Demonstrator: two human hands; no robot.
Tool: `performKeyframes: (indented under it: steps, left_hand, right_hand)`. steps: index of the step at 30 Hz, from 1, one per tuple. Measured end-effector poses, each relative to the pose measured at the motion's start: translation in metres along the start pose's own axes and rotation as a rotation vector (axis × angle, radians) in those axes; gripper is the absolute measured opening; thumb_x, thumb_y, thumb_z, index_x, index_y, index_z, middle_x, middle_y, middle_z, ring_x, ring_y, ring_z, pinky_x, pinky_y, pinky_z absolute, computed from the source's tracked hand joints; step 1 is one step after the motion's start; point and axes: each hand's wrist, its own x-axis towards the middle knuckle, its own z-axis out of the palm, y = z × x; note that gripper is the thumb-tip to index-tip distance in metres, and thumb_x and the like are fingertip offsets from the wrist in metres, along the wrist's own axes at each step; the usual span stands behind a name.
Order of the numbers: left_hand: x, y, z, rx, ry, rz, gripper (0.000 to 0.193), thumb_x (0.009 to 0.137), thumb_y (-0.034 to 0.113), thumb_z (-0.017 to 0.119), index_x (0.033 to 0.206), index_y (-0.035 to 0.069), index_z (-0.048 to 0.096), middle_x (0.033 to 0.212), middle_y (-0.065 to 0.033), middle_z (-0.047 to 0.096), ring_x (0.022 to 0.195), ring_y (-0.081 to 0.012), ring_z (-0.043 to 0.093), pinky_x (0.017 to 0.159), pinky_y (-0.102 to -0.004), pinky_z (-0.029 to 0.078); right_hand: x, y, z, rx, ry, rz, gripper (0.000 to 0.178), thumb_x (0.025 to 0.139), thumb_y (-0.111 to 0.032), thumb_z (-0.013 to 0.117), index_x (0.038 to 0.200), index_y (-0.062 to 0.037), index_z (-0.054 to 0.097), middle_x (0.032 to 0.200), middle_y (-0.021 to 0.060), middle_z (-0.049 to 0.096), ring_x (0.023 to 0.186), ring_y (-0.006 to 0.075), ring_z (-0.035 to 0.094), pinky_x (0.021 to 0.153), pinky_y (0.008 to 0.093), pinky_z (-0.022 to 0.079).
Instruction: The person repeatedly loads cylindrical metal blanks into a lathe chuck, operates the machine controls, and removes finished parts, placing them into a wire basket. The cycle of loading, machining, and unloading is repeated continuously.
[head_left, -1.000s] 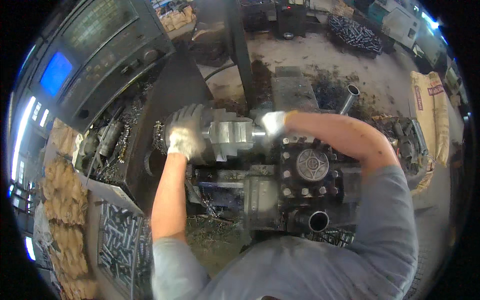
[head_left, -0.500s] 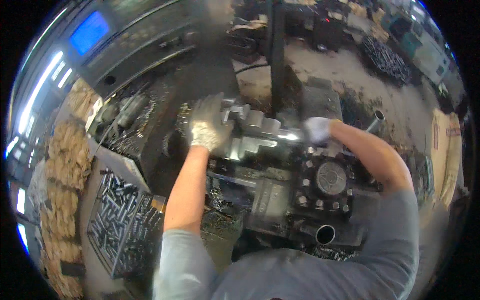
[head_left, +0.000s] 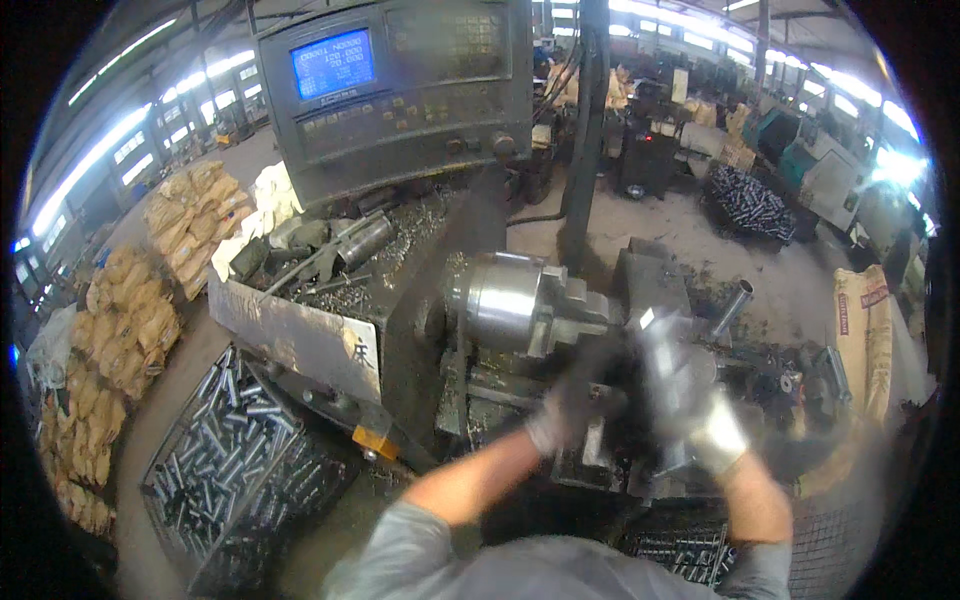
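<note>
Silver part (head_left: 657, 365), blurred, at right hand (head_left: 708, 420), right of the chuck (head_left: 505, 303). Left hand (head_left: 578, 402) just left of the part. Both grips smeared: can't tell wide, narrow or holding.

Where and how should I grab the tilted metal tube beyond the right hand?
Probably around the upper half, the right hand coming from the right: the slim tube leans that way, its open top free, its lower end down by dark machine parts.
</note>
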Motion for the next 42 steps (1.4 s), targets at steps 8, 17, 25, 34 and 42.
performKeyframes:
  steps: [8,17,25,34,42]
  left_hand:
    - [-0.092,-0.067,0.047,-0.656,0.287,-1.014,0.045,0.092,0.039,0.08,0.116,0.001,0.072,0.11,-0.0084,0.072,0.102,-0.0201,0.067,0.088,-0.0404,0.056]
    - [-0.121,-0.114,0.054,-1.403,0.226,-0.903,0.044,0.102,0.036,0.06,0.136,0.008,0.062,0.125,-0.0115,0.069,0.113,-0.0294,0.067,0.103,-0.0499,0.054]
    - [-0.164,-0.173,0.024,-1.352,0.228,-0.89,0.039,0.11,0.03,0.04,0.133,0.007,0.061,0.12,-0.0117,0.071,0.11,-0.0269,0.068,0.1,-0.0438,0.055]
    - [-0.169,-0.106,0.001,-1.715,0.193,-1.088,0.05,0.11,0.048,0.046,0.134,0.008,0.062,0.118,-0.0116,0.072,0.104,-0.0276,0.071,0.093,-0.0446,0.06]
    - [-0.149,-0.044,0.014,-1.2,0.246,-0.99,0.048,0.106,0.052,0.057,0.124,0.008,0.066,0.103,-0.01,0.074,0.09,-0.0264,0.073,0.084,-0.0434,0.062]
  right_hand:
    - [-0.063,0.174,0.093,0.496,-0.303,0.484,0.045,0.091,-0.022,0.074,0.128,0.0034,0.067,0.107,0.008,0.073,0.092,0.0173,0.068,0.08,0.0348,0.055]
    - [-0.12,0.224,0.028,-0.24,-0.213,0.583,0.057,0.067,-0.028,0.093,0.111,0.0043,0.074,0.086,0.0082,0.073,0.076,0.017,0.067,0.07,0.0354,0.056]
    - [-0.461,0.336,-0.202,-0.615,0.328,1.375,0.039,0.083,-0.028,0.076,0.092,0.0094,0.07,0.076,0.022,0.072,0.07,0.0298,0.075,0.058,0.0434,0.054]
    - [-0.105,0.2,-0.024,-0.473,0.267,0.171,0.08,0.076,-0.035,0.086,0.144,-0.0044,0.055,0.124,0.0223,0.072,0.115,0.0351,0.071,0.095,0.0413,0.056]
    - [-0.054,0.136,0.094,-0.643,-0.111,-0.37,0.062,0.087,-0.026,0.077,0.145,-0.0147,0.058,0.13,0.0183,0.068,0.112,0.0375,0.072,0.091,0.0473,0.06]
